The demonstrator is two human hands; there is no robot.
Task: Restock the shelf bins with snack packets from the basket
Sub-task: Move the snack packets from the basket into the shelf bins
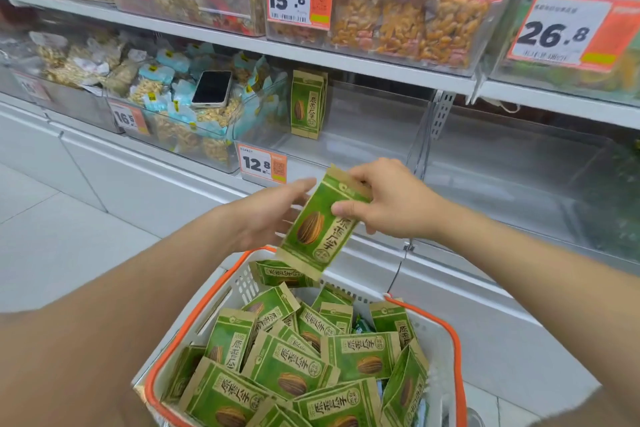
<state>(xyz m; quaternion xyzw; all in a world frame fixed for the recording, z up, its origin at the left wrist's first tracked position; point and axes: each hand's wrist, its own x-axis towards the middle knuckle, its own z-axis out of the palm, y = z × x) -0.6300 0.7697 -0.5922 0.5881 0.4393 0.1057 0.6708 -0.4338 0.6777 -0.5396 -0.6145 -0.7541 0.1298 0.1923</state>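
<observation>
A green-and-tan sunflower-seed packet [320, 224] hangs tilted above the basket [235, 282], in front of the shelf. My right hand [391, 199] pinches its upper end between thumb and fingers. My left hand [273, 210] lies behind the packet's left side, fingers straight and touching it. The white basket with orange handles holds several identical green packets [291, 367]. A clear shelf bin [363, 135] with a 12.8 price tag [262, 163] holds a few upright packets [308, 104] at its left end; most of the bin is bare.
A phone [212, 88] lies on blue-wrapped snacks in the bin to the left. Bins of orange snacks [398, 21] fill the shelf above. Another clear bin [519, 163] stands to the right. White cabinet fronts and pale floor tiles run below.
</observation>
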